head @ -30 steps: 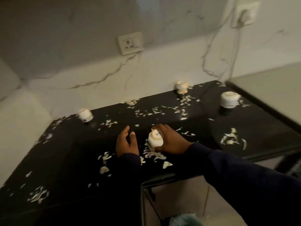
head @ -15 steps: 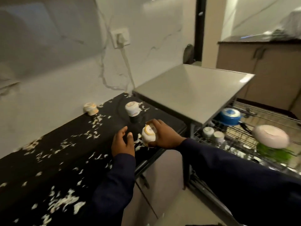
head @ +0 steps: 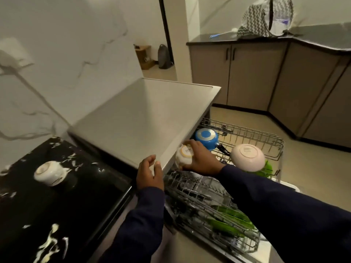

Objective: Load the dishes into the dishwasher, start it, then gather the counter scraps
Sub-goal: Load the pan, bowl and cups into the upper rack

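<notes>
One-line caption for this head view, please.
Right hand carries an upturned white cup over the dishwasher's upper rack; left hand hovers open.

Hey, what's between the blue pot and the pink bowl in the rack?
In the head view, the blue pot and pink bowl are separated by the pot's black handle over bare rack wires.

On the left, the black stone counter [head: 79, 202] carries a small white upturned cup [head: 49, 173] among pale scattered scraps [head: 49, 245]. Right of it stands the grey flat-topped dishwasher [head: 144, 118]. Before that, the pulled-out wire upper rack [head: 252, 137] holds a blue upturned pot [head: 206, 138] behind and a pink upturned bowl [head: 247, 157] to its right. Green plates [head: 228, 221] stand in the wire lower rack [head: 218, 224] beneath.
</notes>
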`<control>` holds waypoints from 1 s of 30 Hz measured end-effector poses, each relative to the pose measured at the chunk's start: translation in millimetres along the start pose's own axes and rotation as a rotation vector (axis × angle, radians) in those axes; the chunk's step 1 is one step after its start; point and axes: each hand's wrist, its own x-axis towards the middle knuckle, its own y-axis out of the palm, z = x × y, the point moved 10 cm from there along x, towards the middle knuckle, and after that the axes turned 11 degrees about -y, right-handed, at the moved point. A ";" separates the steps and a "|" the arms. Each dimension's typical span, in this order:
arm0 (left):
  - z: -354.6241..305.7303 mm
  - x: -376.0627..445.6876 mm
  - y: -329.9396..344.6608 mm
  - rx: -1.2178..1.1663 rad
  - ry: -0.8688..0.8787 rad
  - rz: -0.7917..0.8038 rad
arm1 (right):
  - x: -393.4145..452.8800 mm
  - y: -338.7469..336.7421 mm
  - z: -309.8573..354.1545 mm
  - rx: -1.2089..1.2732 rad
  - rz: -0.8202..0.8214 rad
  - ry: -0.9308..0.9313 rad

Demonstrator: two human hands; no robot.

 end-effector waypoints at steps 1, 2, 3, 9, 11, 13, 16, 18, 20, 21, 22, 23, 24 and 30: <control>2.8 -1.2 17.3 0.003 -0.021 0.010 | -1.0 -6.9 -23.4 0.009 -0.009 0.038; 6.2 -3.2 34.8 0.009 -0.042 0.021 | -2.8 -12.4 -48.3 0.021 -0.017 0.078; 10.3 -4.2 52.8 0.019 -0.060 0.030 | -4.9 -16.4 -74.2 0.028 -0.025 0.119; 39.4 -4.3 110.2 0.119 -0.182 0.055 | -27.0 -3.5 -168.4 0.032 -0.067 0.284; 50.7 -0.5 124.7 0.159 -0.201 0.057 | -27.2 8.0 -191.3 0.017 -0.083 0.317; 64.6 4.7 137.5 0.184 -0.218 0.065 | -23.9 20.7 -210.9 0.016 -0.111 0.336; 90.3 13.5 152.6 0.187 -0.288 0.076 | -16.3 39.4 -237.3 0.028 -0.123 0.363; 105.4 17.6 165.8 0.177 -0.333 0.111 | -10.1 56.8 -252.6 0.023 -0.063 0.363; 114.9 21.2 175.7 0.138 -0.340 0.134 | -4.7 74.8 -263.6 -0.004 0.027 0.343; 119.2 23.5 179.9 0.119 -0.337 0.137 | -2.5 82.4 -269.0 -0.021 0.060 0.333; 124.7 27.0 183.0 0.106 -0.326 0.137 | 0.0 89.7 -274.1 -0.031 0.079 0.329; 130.2 30.4 184.7 0.104 -0.313 0.133 | 2.1 95.7 -278.4 -0.041 0.088 0.327; 134.3 32.5 185.7 0.105 -0.304 0.126 | 3.7 99.9 -281.4 -0.052 0.094 0.320; 155.2 43.0 188.2 0.146 -0.317 0.098 | 7.3 127.0 -299.2 -0.077 0.151 0.326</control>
